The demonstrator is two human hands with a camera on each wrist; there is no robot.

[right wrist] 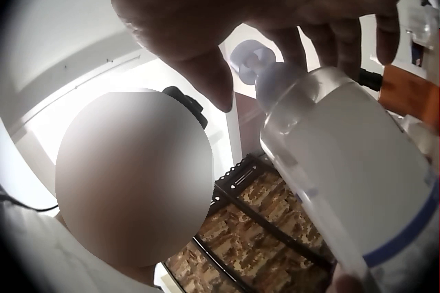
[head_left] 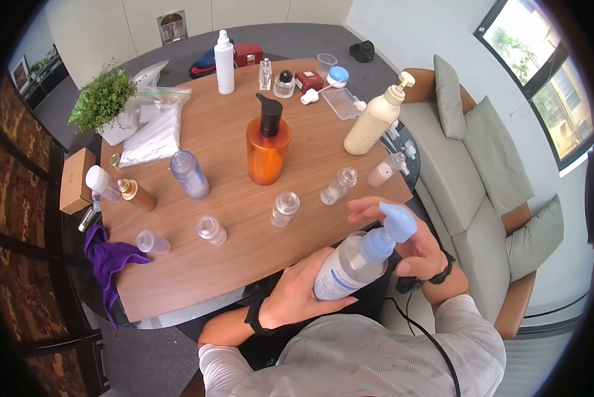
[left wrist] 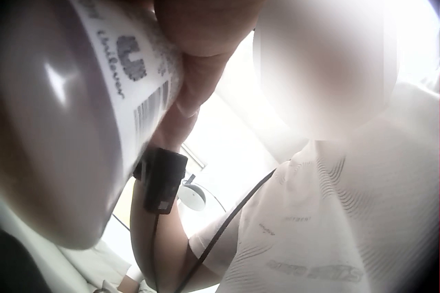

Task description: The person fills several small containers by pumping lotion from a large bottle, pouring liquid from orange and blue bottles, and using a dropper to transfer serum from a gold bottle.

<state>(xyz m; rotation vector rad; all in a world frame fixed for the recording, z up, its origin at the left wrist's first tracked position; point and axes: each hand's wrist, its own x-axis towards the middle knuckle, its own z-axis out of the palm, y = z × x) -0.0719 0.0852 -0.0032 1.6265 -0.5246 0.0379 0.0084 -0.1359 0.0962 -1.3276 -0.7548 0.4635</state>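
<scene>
Tilted over the table's near edge is a clear pump bottle with a white label and a light blue pump head. My left hand grips its body, thumb along the lower side. In the left wrist view the bottle's base and a printed barcode label face the camera. My right hand is around the pump head with fingers extended and the thumb apart. From the right wrist, that hand arches over the pump head, fingers spread behind it.
On the wooden table stand several small clear bottles, an amber pump bottle, a cream pump bottle and a white spray bottle. A purple cloth hangs over the left edge. A sofa lies right.
</scene>
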